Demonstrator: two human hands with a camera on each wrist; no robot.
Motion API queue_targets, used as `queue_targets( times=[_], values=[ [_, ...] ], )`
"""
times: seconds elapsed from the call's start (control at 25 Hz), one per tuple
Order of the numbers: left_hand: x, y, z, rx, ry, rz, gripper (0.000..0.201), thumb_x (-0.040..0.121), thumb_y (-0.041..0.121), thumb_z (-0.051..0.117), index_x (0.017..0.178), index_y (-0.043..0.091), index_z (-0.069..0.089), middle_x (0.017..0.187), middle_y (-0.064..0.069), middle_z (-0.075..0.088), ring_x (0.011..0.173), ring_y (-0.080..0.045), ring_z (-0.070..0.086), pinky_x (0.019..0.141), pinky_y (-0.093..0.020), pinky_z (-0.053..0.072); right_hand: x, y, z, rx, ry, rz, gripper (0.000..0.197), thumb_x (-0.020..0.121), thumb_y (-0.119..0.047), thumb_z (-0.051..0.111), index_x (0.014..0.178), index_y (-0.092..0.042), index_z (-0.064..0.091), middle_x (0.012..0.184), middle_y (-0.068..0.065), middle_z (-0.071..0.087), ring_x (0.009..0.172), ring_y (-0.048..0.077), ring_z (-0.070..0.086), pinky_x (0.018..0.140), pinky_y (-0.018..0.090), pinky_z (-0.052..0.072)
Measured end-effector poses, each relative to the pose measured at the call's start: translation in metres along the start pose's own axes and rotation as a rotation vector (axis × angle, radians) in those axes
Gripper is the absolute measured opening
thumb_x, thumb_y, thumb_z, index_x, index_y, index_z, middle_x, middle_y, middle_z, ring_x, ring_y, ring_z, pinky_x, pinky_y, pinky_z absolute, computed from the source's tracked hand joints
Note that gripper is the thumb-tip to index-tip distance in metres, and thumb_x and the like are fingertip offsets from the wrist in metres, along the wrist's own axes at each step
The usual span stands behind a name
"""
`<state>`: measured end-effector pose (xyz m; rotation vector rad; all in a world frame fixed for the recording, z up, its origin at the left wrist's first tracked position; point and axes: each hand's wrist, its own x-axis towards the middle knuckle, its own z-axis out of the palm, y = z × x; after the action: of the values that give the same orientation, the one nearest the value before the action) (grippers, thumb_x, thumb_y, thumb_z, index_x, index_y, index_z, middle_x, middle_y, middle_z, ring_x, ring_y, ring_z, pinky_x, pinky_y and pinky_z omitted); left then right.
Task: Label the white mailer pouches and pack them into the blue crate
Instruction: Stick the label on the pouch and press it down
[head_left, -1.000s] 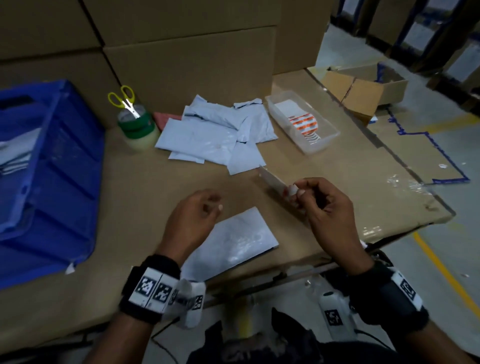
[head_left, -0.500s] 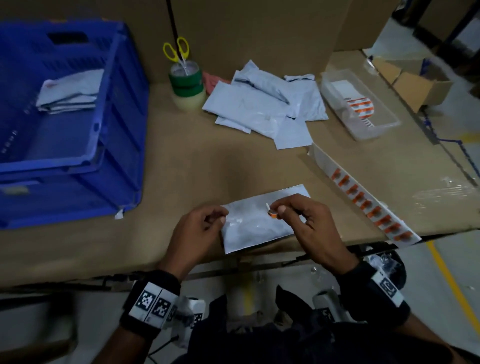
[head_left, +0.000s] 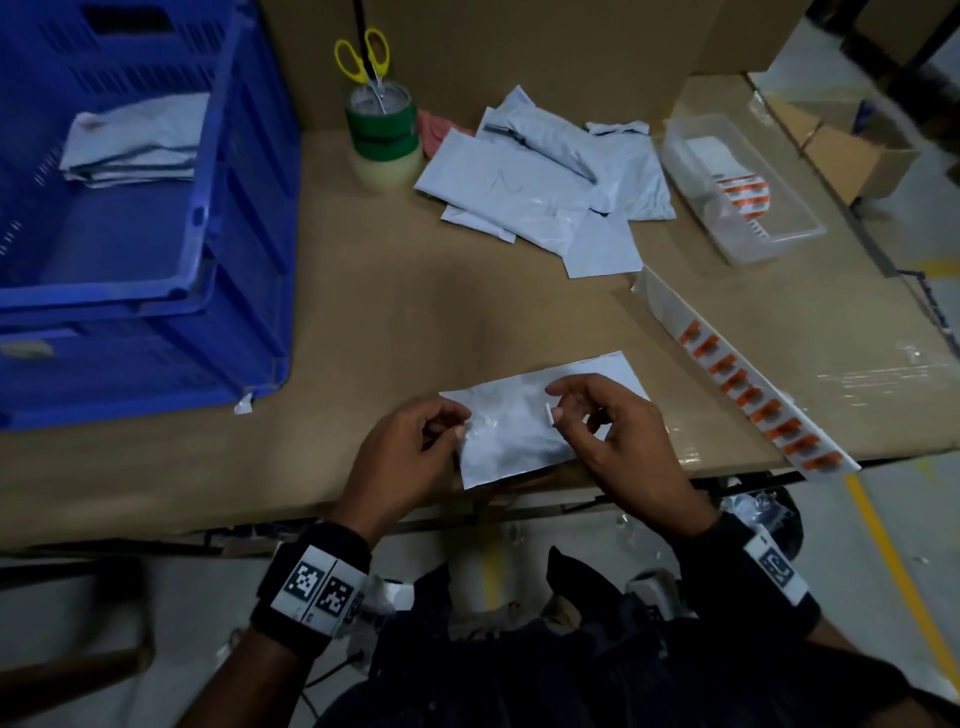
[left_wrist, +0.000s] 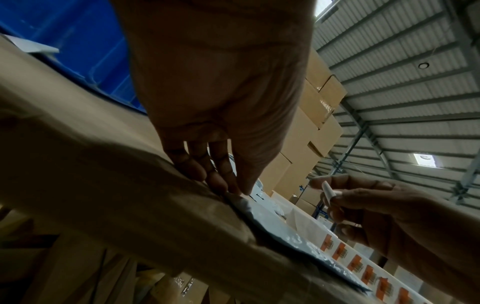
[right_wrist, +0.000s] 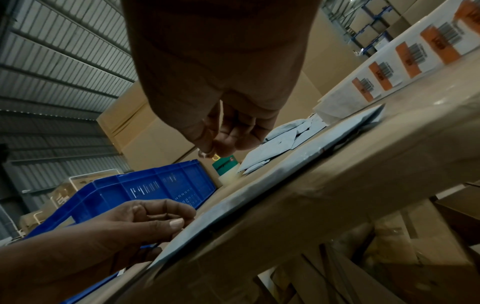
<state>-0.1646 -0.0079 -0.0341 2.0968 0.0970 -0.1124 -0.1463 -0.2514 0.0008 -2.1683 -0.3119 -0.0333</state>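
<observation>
One pouch (head_left: 524, 421) lies under my hands: left hand (head_left: 410, 457) pinches its left edge (at the table), right hand (head_left: 618, 441) pinches a label (head_left: 548, 414) just above it.

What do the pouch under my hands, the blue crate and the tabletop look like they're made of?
Mailer pouch: thin plastic film, probably; it crinkles and shows a soft sheen.
Blue crate: rigid moulded plastic, with slotted vents and ribbed walls.
Tabletop: matte brown cardboard sheeting by its look, with glossy clear tape patches at the right.
</observation>
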Motion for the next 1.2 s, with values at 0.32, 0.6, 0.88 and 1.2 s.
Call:
queue_targets(
  times=[0.32, 0.6, 0.88, 1.2],
  values=[
    [0.002, -0.004, -0.001, 0.006, -0.016, 0.026, 0.013, 0.092, 0.023, 0.07, 0.101, 0.032, 0.073, 0.096, 0.021, 0.072, 0.089, 0.001, 0.067, 0.084, -0.028, 0.056, 0.002, 0.01, 0.012, -0.071, -0.078, 0.063, 0.017, 0.104, -0.017, 0.057, 0.105, -0.021, 0.074, 0.102, -0.019, 0.06, 0.098, -0.002, 0.058, 0.076, 0.009, 0.04],
    [0.0, -0.005, -0.002, 0.008, -0.034, 0.041, 0.016, 0.092, 0.022, 0.069, 0.103, 0.032, 0.072, 0.098, 0.021, 0.071, 0.091, 0.002, 0.066, 0.082, -0.021, 0.053, 0.003, 0.005, 0.013, -0.059, -0.057, 0.064, 0.015, 0.103, -0.024, 0.061, 0.092, -0.019, 0.07, 0.093, -0.014, 0.063, 0.093, 0.007, 0.06, 0.076, 0.023, 0.046],
    [0.001, -0.007, -0.002, 0.025, -0.029, 0.053, 0.017, 0.091, 0.021, 0.068, 0.102, 0.033, 0.07, 0.098, 0.022, 0.07, 0.091, 0.002, 0.065, 0.077, -0.014, 0.048, 0.009, 0.0, 0.023, -0.119, -0.126, 0.09, 0.013, 0.103, -0.026, 0.061, 0.096, -0.016, 0.065, 0.085, -0.006, 0.065, 0.078, 0.009, 0.059, 0.071, 0.025, 0.045],
    [0.003, -0.01, -0.002, 0.016, -0.038, 0.043, 0.015, 0.091, 0.025, 0.071, 0.102, 0.034, 0.069, 0.1, 0.02, 0.07, 0.092, 0.002, 0.064, 0.078, -0.015, 0.048, 0.018, -0.005, 0.05, -0.34, -0.215, 0.077, 0.014, 0.102, -0.028, 0.057, 0.1, -0.018, 0.065, 0.096, -0.001, 0.067, 0.086, 0.017, 0.06, 0.074, 0.034, 0.044]
  ],
)
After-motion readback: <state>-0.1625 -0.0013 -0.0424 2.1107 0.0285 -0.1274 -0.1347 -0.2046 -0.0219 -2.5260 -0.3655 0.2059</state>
